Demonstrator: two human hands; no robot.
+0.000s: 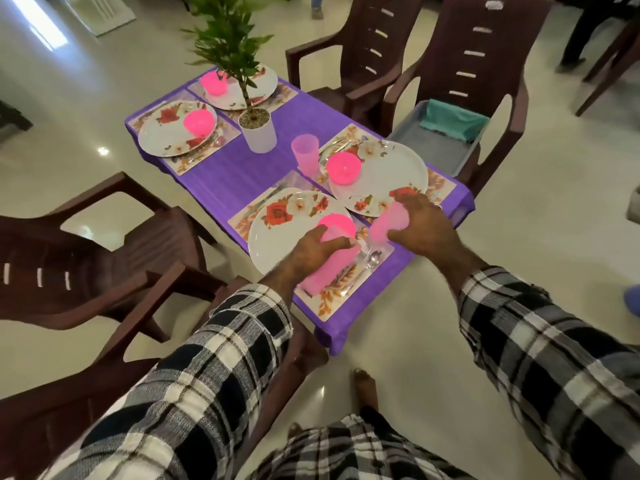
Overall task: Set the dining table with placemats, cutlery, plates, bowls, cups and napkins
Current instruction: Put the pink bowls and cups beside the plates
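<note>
Both hands were over the near end of the worktop [214, 174]. Left hand [313, 249] had its fingers curled round a stack of pink cups [325, 268], long axis tilted, base end pointing back toward me, open end toward the near bowl [336, 226]. How many cups in the stack I couldn't tell.

Right hand [420, 225] had fingers wrapped round a single pink cup [389, 221], just right of the stack and apart from it, lying tilted too. It sat over the gap between the near plate [277, 237] and the right plate [391, 174], so the right hand was nearer any free spot there.

My read: cup needs uprighting before it goes down.

Containers: each of four plates carried one pink bowl, contents not visible. One cup [304, 155] already stood upright beside the plant pot [259, 133]. Grey tray [433, 140] on the chair held a teal cloth [453, 121].
</note>
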